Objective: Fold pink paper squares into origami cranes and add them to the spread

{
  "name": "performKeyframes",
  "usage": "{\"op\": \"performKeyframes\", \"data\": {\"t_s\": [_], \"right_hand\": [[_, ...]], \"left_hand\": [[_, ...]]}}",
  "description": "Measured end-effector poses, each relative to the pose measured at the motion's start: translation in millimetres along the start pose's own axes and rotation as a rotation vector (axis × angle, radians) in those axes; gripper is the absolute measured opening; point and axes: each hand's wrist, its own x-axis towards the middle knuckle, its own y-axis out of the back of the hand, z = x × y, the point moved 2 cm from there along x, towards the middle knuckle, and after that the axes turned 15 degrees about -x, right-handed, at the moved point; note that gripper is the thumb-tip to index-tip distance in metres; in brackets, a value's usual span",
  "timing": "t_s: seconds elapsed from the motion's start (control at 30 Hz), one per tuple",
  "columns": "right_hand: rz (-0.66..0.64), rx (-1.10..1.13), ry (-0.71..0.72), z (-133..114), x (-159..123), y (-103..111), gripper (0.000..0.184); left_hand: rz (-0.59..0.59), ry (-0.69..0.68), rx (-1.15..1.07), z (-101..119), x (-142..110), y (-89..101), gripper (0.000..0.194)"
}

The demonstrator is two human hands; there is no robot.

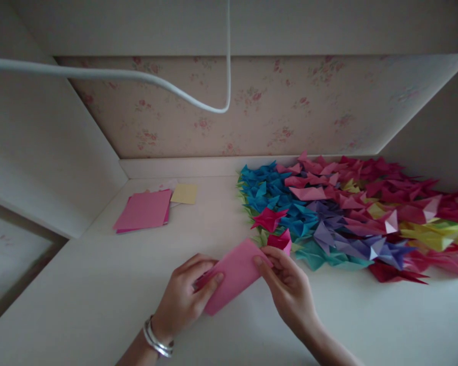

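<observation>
A pink sheet of paper [234,277], folded into a rectangle, is held slantwise above the white desk between both hands. My left hand [189,292] grips its left end, the thumb on top and the fingers behind. At the upper right end, my right hand [288,282] pinches the paper between thumb and fingers. Silver bangles [156,339] circle the left wrist. Just beyond the paper lie two folded magenta paper pieces, a star-like one [269,219] and another [280,241] partly behind the right hand.
Folded paper cranes in blue [265,190], purple [326,229], pink [309,193] and yellow [438,234] heap on the right. Back left, a stack of pink square sheets [143,210] lies beside a yellow note [184,193]. A white cable [168,87] hangs overhead before floral wallpaper.
</observation>
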Motion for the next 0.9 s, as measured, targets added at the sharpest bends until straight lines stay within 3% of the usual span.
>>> {"op": "performKeyframes", "data": {"t_s": [0.1,0.23,0.67,0.9], "right_hand": [[-0.016,-0.068,-0.007,0.2,0.6,1.6,0.014],[-0.033,-0.069,-0.019,-0.2,1.0,0.6,0.016],[-0.025,0.012,-0.098,-4.3,4.3,-2.4,0.024],[-0.066,0.102,-0.184,-9.7,2.9,-2.9,0.031]], "left_hand": [[-0.011,0.023,-0.021,-0.3,-0.6,-1.5,0.018],[-0.013,0.098,-0.085,-9.1,-4.9,-5.2,0.038],[-0.035,0.018,-0.005,-5.7,-2.9,-9.4,0.033],[0.052,0.028,0.002,-6.9,-3.7,-7.0,0.031]]}}
